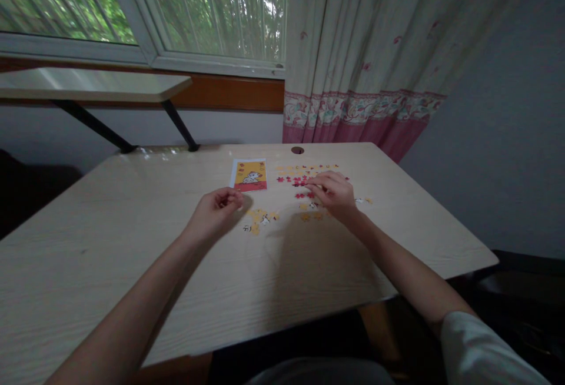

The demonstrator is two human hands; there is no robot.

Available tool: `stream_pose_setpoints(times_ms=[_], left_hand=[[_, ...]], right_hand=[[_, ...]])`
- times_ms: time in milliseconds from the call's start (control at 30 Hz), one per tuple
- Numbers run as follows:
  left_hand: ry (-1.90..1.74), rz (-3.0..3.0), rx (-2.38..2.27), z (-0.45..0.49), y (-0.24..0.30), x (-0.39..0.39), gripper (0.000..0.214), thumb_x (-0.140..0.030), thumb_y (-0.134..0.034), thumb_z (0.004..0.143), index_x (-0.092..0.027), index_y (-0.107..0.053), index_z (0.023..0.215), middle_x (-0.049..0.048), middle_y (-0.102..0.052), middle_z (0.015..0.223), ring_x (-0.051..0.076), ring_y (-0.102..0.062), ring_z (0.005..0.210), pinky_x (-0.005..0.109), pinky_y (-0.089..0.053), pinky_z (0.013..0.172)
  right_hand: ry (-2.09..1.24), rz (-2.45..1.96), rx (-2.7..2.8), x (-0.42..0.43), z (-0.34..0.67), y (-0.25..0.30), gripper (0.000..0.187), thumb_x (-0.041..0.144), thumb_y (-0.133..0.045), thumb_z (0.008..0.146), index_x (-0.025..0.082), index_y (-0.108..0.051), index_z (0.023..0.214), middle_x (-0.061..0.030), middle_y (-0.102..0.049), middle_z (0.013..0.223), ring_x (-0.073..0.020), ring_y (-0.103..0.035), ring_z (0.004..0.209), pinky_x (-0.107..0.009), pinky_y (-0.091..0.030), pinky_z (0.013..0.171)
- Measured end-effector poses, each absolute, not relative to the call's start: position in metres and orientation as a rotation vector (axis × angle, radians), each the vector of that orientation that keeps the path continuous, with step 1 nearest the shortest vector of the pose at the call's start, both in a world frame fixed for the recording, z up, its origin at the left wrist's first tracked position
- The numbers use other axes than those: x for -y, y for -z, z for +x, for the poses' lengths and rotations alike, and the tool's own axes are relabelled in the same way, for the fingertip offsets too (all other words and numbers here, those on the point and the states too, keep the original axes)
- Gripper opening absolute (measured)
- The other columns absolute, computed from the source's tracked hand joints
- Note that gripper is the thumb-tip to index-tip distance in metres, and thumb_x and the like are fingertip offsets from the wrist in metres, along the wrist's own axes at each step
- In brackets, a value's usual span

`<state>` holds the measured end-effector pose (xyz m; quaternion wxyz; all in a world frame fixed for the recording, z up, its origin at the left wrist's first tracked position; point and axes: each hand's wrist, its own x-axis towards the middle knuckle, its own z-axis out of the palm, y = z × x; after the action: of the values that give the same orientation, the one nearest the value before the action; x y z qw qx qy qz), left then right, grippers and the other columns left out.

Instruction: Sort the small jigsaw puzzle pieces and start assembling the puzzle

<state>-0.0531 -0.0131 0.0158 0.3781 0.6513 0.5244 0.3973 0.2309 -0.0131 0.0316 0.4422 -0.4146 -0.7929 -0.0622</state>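
As the left hand [216, 208] pinches a puzzle piece [226, 199] and the right hand [333, 193] spreads over red pieces [295, 181], these look light, thin, best pinched edgewise.

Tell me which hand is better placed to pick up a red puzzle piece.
Right, most likely. The right hand lies among the red puzzle pieces, fingertips on them. The left hand is curled beside the yellow pieces, apart from the red ones.

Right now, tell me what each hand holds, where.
Left hand pinches a small puzzle piece in its fingertips, spot hidden. Right hand touches red pieces; hold unclear.
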Motion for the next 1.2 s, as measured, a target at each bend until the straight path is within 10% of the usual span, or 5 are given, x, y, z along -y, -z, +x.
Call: stream_pose_setpoints(times_ms=[367,1200], left_hand=[[-0.474,2.485,-1.420,-0.071,-0.003,0.008,0.034,-0.036,-0.046,0.084,-0.018,-0.066,0.105,0.0115,-0.063,0.105,0.026,-0.058,0.099,0.037,-0.045,0.086],[-0.453,2.469,-1.422,-0.071,-0.001,0.003,0.025,-0.038,-0.048,0.081,-0.018,-0.063,0.088,0.0073,-0.062,0.085,0.023,-0.058,0.082,0.031,-0.043,0.072]], right_hand=[[0.200,-1.010,1.952,0.010,0.245,-0.036,0.019,0.033,-0.056,0.086,0.024,-0.071,0.080,-0.0036,-0.066,0.078,-0.0153,-0.058,0.074,-0.030,-0.044,0.072],[-0.835,-1.780,2.019,-0.029,0.400,-0.005,0.026,0.039,-0.067,0.066,0.014,-0.072,0.073,-0.0050,-0.068,0.065,-0.0130,-0.056,0.058,-0.024,-0.041,0.054]])
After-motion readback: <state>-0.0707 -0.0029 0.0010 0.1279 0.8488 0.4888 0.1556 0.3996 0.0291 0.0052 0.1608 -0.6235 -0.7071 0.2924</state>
